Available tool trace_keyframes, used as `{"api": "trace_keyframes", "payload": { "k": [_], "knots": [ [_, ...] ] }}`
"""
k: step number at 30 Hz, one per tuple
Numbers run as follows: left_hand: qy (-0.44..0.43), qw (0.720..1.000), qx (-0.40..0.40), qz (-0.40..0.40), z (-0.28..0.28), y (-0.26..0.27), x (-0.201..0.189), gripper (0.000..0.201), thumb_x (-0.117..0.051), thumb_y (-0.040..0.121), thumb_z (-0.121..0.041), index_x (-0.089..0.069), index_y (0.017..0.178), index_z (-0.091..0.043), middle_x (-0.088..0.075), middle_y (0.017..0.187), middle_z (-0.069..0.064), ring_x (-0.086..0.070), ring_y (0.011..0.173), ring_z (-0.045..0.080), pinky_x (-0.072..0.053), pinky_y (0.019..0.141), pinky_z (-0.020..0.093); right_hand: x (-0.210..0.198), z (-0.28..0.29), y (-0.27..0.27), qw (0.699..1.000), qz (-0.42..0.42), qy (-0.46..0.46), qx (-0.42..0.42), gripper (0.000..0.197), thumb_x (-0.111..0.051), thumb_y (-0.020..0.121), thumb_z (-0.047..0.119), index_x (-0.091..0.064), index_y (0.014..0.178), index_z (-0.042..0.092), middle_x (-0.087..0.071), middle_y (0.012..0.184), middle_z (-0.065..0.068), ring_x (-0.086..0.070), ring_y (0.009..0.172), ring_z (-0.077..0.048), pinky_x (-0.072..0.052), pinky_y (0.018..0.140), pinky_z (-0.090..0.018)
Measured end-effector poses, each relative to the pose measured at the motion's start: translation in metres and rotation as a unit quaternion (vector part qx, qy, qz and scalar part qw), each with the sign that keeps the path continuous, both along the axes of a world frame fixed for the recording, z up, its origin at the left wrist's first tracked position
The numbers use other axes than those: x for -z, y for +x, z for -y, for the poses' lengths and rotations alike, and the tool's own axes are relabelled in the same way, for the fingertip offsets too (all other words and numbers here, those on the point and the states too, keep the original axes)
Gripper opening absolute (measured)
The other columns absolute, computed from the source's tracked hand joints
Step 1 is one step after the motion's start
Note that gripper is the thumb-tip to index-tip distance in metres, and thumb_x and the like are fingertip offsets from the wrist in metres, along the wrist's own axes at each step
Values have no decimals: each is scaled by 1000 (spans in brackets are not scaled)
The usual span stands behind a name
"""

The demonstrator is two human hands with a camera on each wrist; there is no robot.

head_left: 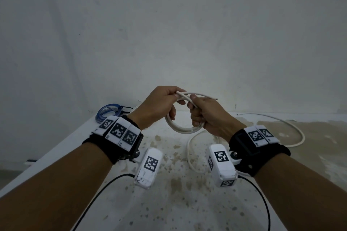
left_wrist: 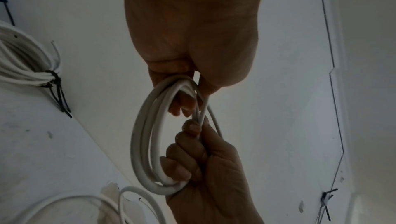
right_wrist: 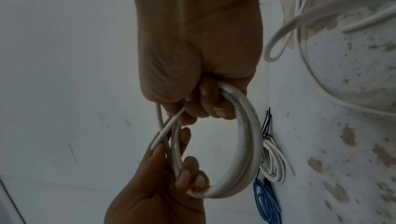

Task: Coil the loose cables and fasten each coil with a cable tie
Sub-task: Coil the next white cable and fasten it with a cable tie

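A white cable coil (head_left: 179,127) of a few loops hangs in the air above the table. My left hand (head_left: 174,99) grips its top left, fingers curled round the loops (left_wrist: 141,143). My right hand (head_left: 193,110) grips the right side with all fingers wrapped round the loops (right_wrist: 246,143). One short cable end (head_left: 214,98) sticks out to the right above my right hand. The rest of the white cable (head_left: 189,148) trails from the coil down onto the table. No loose cable tie shows near my hands.
A blue coil (head_left: 108,111) lies at the table's far left, and beside it a white coil (left_wrist: 25,68) bound with a black cable tie (left_wrist: 53,82). Another loose white cable (head_left: 293,127) curves across the stained white table (head_left: 169,202) at right. A wall stands close behind.
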State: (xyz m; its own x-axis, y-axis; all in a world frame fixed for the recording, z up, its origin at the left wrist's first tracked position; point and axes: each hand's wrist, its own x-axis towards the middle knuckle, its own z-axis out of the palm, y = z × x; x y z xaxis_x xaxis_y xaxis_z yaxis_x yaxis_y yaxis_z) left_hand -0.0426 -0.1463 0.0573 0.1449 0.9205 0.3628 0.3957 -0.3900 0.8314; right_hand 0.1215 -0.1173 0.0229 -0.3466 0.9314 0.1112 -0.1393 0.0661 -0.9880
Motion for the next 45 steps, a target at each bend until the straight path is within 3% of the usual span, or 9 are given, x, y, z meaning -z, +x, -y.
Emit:
{"api": "trace_keyframes", "payload": {
  "k": [5, 11, 16, 19, 23, 28, 32, 36, 45],
  "knots": [
    [-5, 1000, 2, 0, -2, -1, 2, 22, -53, 99, -20, -73, 96, -13, -68, 90, 14, -50, 47, 17, -48, 45, 29, 0, 1, -5, 1000, 18, 8, 11, 38, -40, 105, 32, -49, 75, 12, -29, 51, 4, -25, 44, -12, -32, 45, -25],
    [85, 989, -114, -35, -5, 5, 7, 37, -53, 99, -34, -63, 63, -29, -55, 56, -5, -45, 39, 4, -37, 49, 24, -2, 4, -9, 1000, -10, -4, -25, 38, -41, 105, 32, -57, 79, 8, -26, 53, 3, -24, 44, -11, -32, 47, -26],
    [129, 981, -141, -41, -6, 5, 6, 36, -52, 99, -33, -62, 64, -30, -54, 55, -5, -44, 46, 6, -36, 55, 26, -4, 3, -2, 976, -163, -97, -110, 71, -37, 98, 56, -62, 121, -5, -36, 55, -2, -27, 47, -14, -36, 55, -29],
    [144, 977, -154, -15, -8, 8, 9, 35, -53, 99, -32, -66, 68, -21, -54, 56, -4, -45, 48, 8, -37, 57, 27, -2, 0, 0, 969, -203, -108, -85, 58, -38, 103, 37, -50, 135, -9, -51, 62, -6, -38, 47, -14, -41, 59, -30],
    [180, 961, -209, 24, -11, 12, 16, 32, -52, 99, -33, -72, 83, -14, -58, 61, -3, -52, 57, 13, -45, 63, 33, -1, 0, -5, 982, -159, -82, -54, 47, -41, 105, 33, -64, 117, -6, -56, 66, -6, -49, 52, -17, -52, 62, -33],
    [95, 975, -185, 76, -11, 13, 19, 30, -52, 99, -28, -66, 78, -13, -58, 62, -2, -48, 50, 12, -40, 51, 27, -3, 2, -6, 989, -123, -87, -2, 47, -41, 104, 39, -61, 79, 5, -30, 51, 3, -25, 41, -12, -38, 46, -26],
    [-40, 998, -54, -7, -4, 4, 1, 23, -47, 102, -16, -64, 91, -5, -70, 79, 8, -55, 48, 12, -45, 46, 21, 3, 2, 1, 993, -79, -81, 18, 44, -41, 104, 35, -60, 79, 4, -30, 48, 4, -22, 39, -10, -30, 42, -24],
    [-57, 994, 4, -96, 0, 0, -7, 25, -43, 104, -20, -60, 100, -2, -66, 79, 7, -49, 51, 10, -43, 46, 19, 3, 5, -2, 997, -48, -63, 18, 43, -41, 104, 30, -61, 78, 3, -29, 48, 4, -23, 40, -11, -28, 43, -24],
    [-64, 997, -24, 26, -4, 14, 18, 23, -43, 104, -22, -54, 90, -8, -52, 65, 2, -41, 52, 15, -40, 50, 30, 6, 10, 10, 996, -48, -70, 35, 39, -43, 103, 28, -63, 82, 1, -30, 49, 3, -23, 41, -11, -25, 44, -25]
  ]
}}
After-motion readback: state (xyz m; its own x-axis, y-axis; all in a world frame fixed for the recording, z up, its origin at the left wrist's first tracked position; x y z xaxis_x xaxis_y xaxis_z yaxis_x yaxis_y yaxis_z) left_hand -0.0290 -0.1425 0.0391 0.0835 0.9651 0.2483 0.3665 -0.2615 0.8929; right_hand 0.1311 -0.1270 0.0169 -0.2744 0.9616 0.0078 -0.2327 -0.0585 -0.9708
